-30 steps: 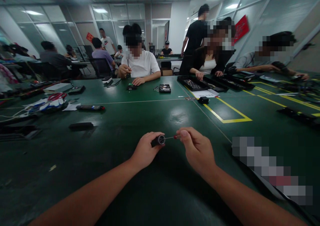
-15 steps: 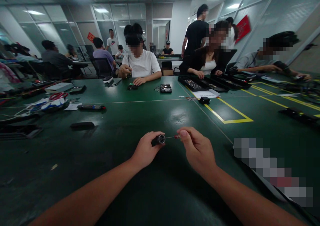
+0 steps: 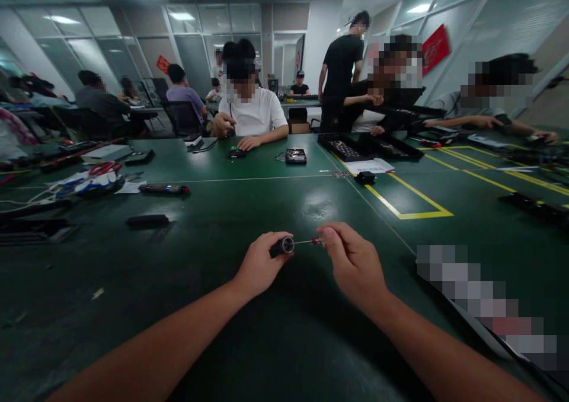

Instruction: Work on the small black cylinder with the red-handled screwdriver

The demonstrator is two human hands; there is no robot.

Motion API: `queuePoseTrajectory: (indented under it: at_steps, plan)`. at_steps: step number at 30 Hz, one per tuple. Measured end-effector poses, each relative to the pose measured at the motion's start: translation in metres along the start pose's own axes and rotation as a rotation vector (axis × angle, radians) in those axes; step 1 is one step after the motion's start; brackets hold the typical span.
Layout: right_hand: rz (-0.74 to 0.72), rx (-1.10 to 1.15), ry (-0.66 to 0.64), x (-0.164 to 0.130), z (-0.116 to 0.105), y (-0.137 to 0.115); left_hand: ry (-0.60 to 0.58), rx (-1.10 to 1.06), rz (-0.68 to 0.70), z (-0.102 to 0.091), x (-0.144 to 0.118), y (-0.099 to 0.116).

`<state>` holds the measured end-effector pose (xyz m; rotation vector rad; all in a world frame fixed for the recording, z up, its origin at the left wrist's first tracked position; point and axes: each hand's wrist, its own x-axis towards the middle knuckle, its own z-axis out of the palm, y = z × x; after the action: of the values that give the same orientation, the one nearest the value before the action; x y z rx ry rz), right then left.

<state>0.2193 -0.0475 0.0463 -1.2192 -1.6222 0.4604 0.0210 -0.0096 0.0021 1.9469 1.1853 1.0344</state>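
My left hand [image 3: 260,264] is closed around a short black cylinder [image 3: 288,245], whose round, pale-rimmed open end faces right and toward me. Its exact kind does not show. In my right hand [image 3: 353,261] I pinch a small screwdriver [image 3: 315,241] by its red handle, most of which the fingers hide. The thin metal shaft points left, its tip at the cylinder's open end; whether it touches inside cannot be made out. Both hands are just above the green table [image 3: 275,343].
A black pen-like tool [image 3: 164,189] and a dark bar [image 3: 147,220] lie on the left, near bundled cables [image 3: 100,179]. A small black block [image 3: 365,178] stands beyond my right hand. A blurred sheet [image 3: 480,307] lies at right. Across the table sit co-workers with black trays [image 3: 342,147].
My hands keep almost the same pose, the screwdriver still at the cylinder. Across the table, a co-worker at right has lifted a black tray. The standing person behind has shifted slightly left.
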Motion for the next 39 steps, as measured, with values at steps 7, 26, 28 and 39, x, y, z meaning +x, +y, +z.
queuePoseTrajectory:
  at_steps: [7, 26, 28, 39]
  plan:
    - [0.054, 0.108, 0.05, 0.0, 0.008, 0.003, -0.01, 0.04, 0.017, 0.0, -0.001, 0.003]
    - [0.244, 0.37, 0.136, 0.012, 0.013, 0.016, 0.014, 0.186, 0.082, -0.008, 0.004, 0.0]
    - [0.219, 0.333, 0.125, 0.011, 0.013, 0.014, 0.014, 0.195, 0.089, -0.008, 0.004, 0.001]
    - [0.154, 0.315, 0.014, 0.004, 0.01, 0.008, 0.019, 0.225, 0.082, -0.008, 0.004, 0.0]
